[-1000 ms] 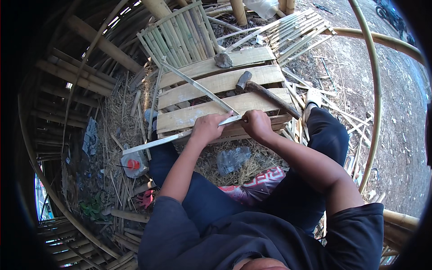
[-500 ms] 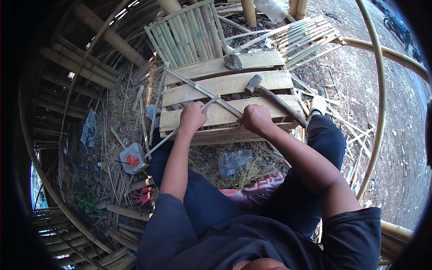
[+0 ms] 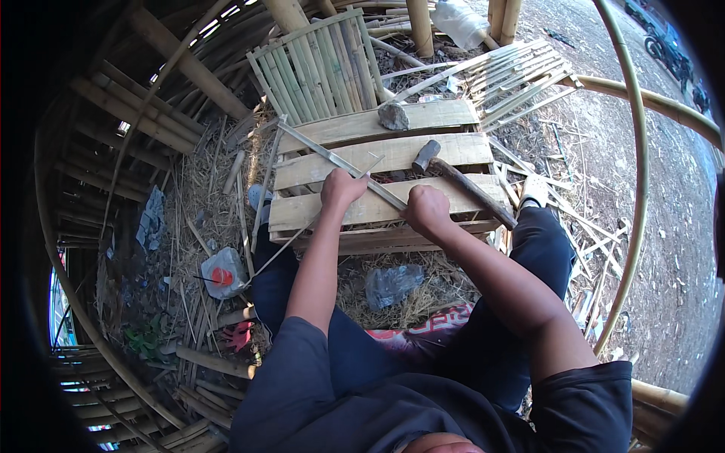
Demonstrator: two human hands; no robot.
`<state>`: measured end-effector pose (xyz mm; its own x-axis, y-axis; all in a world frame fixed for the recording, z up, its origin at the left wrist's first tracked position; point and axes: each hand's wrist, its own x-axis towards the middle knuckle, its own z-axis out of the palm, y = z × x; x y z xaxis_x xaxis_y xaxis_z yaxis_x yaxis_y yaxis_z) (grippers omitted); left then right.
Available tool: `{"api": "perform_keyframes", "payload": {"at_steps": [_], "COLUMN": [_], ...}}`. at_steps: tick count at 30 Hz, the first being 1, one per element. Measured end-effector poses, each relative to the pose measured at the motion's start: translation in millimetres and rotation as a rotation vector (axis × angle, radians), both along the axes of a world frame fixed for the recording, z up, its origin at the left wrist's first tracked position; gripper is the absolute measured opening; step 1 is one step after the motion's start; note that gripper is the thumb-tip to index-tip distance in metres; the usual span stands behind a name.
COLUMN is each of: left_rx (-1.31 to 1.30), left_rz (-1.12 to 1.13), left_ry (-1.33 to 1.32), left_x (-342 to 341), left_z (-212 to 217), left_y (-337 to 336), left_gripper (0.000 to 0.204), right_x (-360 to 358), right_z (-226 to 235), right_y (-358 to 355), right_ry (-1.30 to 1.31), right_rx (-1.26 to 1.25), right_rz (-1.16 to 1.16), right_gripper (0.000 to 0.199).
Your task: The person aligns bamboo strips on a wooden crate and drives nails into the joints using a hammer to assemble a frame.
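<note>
1. Left hand [image 3: 341,189] closed in a full grip on a long thin bamboo strip [image 3: 332,157], over the middle plank of the wooden pallet [image 3: 453,115].
2. Right hand [image 3: 424,211] curled shut in a grip at the near end of what looks like the same strip, over the pallet's nearest plank; whether a second thin sliver is also held, cannot tell.
3. Strip lying slantwise across the pallet, far end past its left rear corner, near end at the right hand.
4. A thinner sliver [image 3: 283,248] running from beside the left hand down off the pallet's front edge toward the person's left.
5. Hammer [image 3: 464,183] flat on the pallet just beside the right hand, head on the middle plank, wooden handle reaching past the front right corner.
6. Grey stone [image 3: 393,115] on the rear plank of the pallet, well apart from both hands.
7. Woven bamboo panel [image 3: 317,72] leaning behind the pallet's left rear; a second slatted panel [image 3: 521,79] behind its right rear.
8. Crumpled plastic bag with a red spot [image 3: 222,272] on the straw-strewn ground left of the pallet's front; a grey crumpled bag [image 3: 390,285] on the ground just in front of it, between the knees.
</note>
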<state>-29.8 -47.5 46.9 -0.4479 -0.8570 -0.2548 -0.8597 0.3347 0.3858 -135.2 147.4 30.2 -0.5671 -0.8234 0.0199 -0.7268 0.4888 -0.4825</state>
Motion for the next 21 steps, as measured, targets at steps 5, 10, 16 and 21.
{"api": "perform_keyframes", "payload": {"at_steps": [5,10,16,21], "left_rx": [-0.018,-0.01,-0.096,-0.138], "left_rz": [0.019,-0.016,-0.047,-0.051], "left_ry": [-0.082,-0.096,-0.127,-0.149], "left_x": [-10,-24,-47,-53], "left_z": [2,31,33,25], "left_y": [5,10,-20,-34], "left_gripper": [0.06,0.052,0.046,0.052], "right_x": [2,5,13,11], "right_z": [2,1,-5,-19], "right_y": [-1,-4,-24,-36], "right_ry": [0.021,-0.02,-0.073,-0.049], "right_rx": [-0.066,-0.11,-0.103,-0.263], "right_rz": [-0.002,-0.012,0.008,0.006], "right_gripper": [0.012,0.008,0.021,0.014]}}
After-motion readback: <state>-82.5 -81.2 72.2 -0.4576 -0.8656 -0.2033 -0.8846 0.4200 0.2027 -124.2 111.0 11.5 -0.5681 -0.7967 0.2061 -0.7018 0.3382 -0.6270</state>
